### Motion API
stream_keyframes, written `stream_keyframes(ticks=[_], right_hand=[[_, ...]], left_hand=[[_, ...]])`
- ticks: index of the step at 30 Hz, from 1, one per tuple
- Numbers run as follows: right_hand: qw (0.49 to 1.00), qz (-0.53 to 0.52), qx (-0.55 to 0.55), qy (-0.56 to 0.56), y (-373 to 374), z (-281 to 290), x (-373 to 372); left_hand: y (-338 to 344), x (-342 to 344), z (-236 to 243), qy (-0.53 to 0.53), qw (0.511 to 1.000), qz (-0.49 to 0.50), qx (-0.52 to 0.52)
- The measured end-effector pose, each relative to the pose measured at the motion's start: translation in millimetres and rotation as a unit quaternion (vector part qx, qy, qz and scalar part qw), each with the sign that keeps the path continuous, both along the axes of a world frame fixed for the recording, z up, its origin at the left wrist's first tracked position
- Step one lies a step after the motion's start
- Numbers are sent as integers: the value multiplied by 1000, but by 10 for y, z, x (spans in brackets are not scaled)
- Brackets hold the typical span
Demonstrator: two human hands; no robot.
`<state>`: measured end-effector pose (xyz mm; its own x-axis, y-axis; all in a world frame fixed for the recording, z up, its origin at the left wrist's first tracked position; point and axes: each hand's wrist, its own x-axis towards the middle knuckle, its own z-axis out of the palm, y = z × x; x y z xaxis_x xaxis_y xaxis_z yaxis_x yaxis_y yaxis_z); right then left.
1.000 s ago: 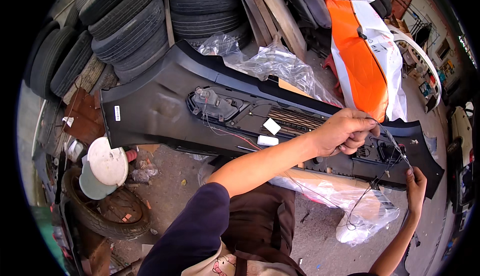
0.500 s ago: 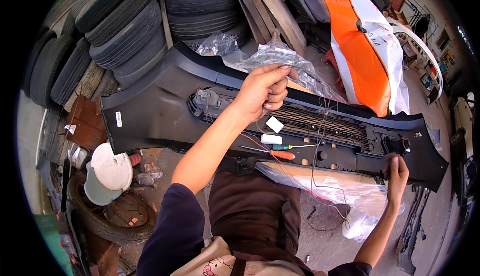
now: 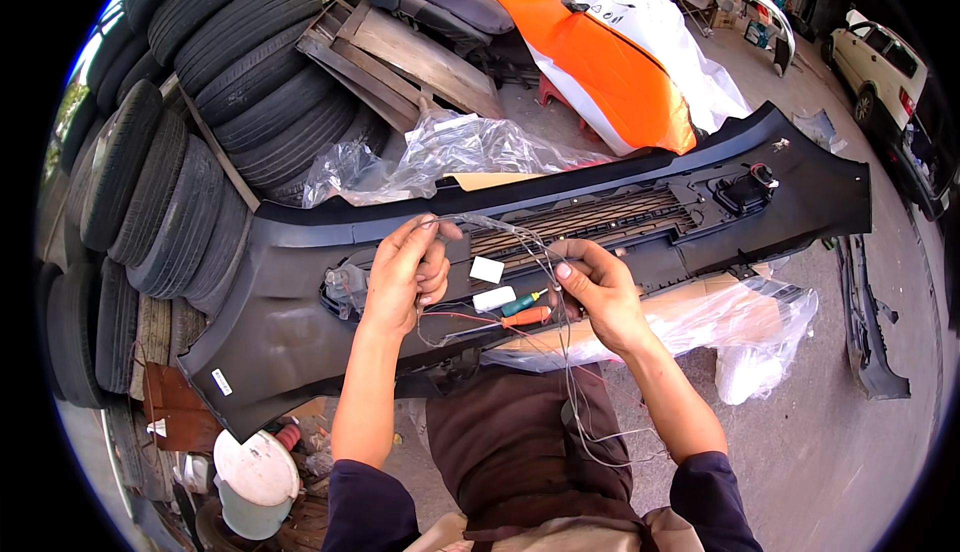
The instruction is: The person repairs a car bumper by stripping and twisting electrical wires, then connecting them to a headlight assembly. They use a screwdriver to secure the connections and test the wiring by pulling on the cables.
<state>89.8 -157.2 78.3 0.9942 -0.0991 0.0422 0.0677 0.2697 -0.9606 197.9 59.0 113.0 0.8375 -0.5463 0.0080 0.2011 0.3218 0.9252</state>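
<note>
A thin dark wire bundle [image 3: 500, 224] stretches between my hands, its loose ends hanging past my lap. My left hand [image 3: 405, 272] pinches it between thumb and finger. My right hand [image 3: 605, 297] is closed around the bundle's other side, fingers curled. Under both hands lies a black car bumper [image 3: 285, 307], inner side up, with a grille [image 3: 600, 214] along its middle. A flat white piece [image 3: 487, 270] and a white block [image 3: 493, 299] rest on it between my hands. Beside them lie a green-handled screwdriver [image 3: 522, 302] and an orange-handled screwdriver [image 3: 526, 316], partly hidden near my right hand.
Stacked tyres [image 3: 250, 62] stand at the far left, with wooden boards [image 3: 420, 57] beside them. Clear plastic wrap [image 3: 450, 152] lies behind the bumper, and wrapped cardboard [image 3: 690, 317] in front. An orange and white cover [image 3: 600, 62] is farther back. A lidded bucket [image 3: 256, 467] sits lower left.
My right hand has come in from the bumper's right end to the wires. My left hand has moved left and lower, still gripping them. The view has shifted right.
</note>
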Motion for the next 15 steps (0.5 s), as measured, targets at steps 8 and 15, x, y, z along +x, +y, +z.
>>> stream_keyframes(ticks=[8,15], right_hand=[[990,-59,-126,-14,-35,56,-75],[969,-114,-218,11,-74,38,-67]], left_hand=[[-101,5,-46,-32,996,-70,-38],[-139,3,20,-5,996,-82,-29]])
